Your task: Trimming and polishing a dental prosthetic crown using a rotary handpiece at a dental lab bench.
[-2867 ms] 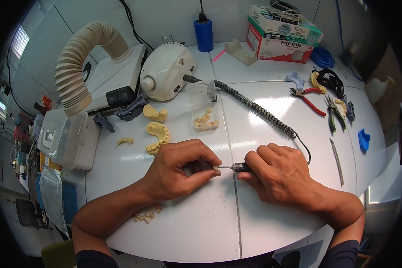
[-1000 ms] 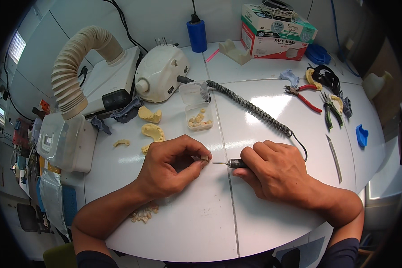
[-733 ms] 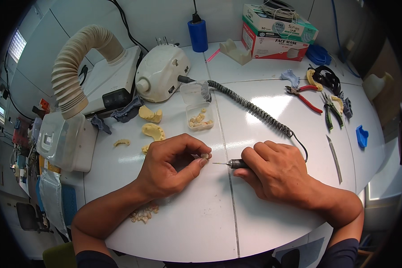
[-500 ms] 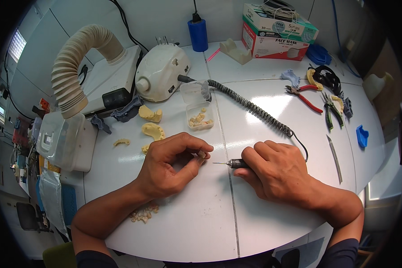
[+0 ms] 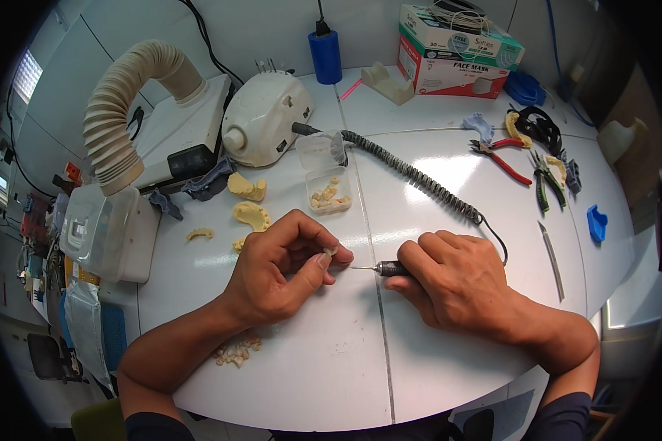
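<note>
Between thumb and fingertips, my left hand (image 5: 281,268) pinches a small whitish dental crown (image 5: 331,251), partly covered by the fingers. My right hand (image 5: 452,283) is wrapped round a black rotary handpiece (image 5: 391,269), whose thin metal bur (image 5: 362,267) points left and ends close to my left fingertips. Whether the bur touches the crown cannot be told. A coiled black cord (image 5: 419,180) runs from the handpiece back to a white control unit (image 5: 266,121). Just beyond my left hand stands an open clear box (image 5: 329,209) with several tooth-coloured pieces in it.
Yellow plaster dental models (image 5: 251,215) lie left of the clear box. Loose cream pieces (image 5: 235,351) rest beside my left forearm. Red-handled pliers (image 5: 504,154), green-handled pliers (image 5: 547,184) and a knife (image 5: 551,261) lie at right. A ribbed hose (image 5: 118,95) arches at far left.
My left fingers have shifted and turned the crown slightly, with the index finger bent higher and the other fingertips nearer the bur. The right hand and handpiece have hardly moved.
</note>
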{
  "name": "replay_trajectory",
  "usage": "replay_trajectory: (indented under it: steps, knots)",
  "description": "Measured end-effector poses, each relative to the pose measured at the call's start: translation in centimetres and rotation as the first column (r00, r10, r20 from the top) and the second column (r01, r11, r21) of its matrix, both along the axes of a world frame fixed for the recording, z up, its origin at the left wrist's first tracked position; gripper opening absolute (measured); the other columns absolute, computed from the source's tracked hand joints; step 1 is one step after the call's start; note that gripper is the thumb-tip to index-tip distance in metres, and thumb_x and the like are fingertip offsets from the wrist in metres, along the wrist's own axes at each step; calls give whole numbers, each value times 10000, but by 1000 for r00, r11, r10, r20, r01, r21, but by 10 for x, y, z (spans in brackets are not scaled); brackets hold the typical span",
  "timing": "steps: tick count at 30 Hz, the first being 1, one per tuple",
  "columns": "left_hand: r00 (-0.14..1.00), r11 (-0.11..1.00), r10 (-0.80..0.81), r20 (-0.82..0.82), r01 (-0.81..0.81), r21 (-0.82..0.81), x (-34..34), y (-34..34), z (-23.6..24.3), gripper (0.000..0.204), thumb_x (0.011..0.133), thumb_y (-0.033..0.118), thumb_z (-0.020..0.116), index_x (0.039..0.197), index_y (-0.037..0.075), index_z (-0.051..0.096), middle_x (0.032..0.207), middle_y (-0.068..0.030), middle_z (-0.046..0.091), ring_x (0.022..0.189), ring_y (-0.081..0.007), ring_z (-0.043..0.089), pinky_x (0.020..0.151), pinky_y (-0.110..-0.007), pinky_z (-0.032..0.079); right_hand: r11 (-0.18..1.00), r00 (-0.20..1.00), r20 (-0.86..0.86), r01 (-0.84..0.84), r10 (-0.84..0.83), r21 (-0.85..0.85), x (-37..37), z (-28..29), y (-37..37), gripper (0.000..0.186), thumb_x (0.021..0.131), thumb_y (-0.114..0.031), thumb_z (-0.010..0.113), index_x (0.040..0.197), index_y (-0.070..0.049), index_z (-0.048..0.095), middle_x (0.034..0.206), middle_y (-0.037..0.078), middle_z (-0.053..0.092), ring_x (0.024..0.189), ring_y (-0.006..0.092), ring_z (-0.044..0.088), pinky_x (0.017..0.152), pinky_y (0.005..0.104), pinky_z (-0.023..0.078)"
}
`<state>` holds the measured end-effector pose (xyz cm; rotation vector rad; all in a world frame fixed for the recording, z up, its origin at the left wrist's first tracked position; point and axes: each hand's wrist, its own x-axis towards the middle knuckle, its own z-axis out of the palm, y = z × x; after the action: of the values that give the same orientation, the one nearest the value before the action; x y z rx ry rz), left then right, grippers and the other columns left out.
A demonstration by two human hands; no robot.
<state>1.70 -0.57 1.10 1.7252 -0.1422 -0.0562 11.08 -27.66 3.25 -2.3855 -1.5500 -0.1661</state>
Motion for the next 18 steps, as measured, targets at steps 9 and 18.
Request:
replay_trajectory:
  steps: [9, 18]
  knots:
    - [996, 998, -66, 60, 66, -2, 1, 3, -5, 156, 995, -47, 666, 1104, -2, 565, 1187, -235, 761, 1008, -152, 736, 871, -317, 630, 1000, 1000, -2, -2, 2, -2, 0, -1, 0, 358, 1064, -407, 697, 957, -68, 660, 743, 71, 613, 643, 231, 647, 527, 381, 482]
    - [996, 998, -58, 61, 57, 13, 1, 1, -3, 160, 979, -59, 710, 1060, 1, 586, 1174, -231, 772, 965, -119, 726, 893, -307, 615, 1000, 1000, -2, 1, -1, -5, 0, 0, 0, 358, 1065, -409, 696, 953, -71, 659, 744, 69, 606, 650, 230, 645, 531, 380, 482]
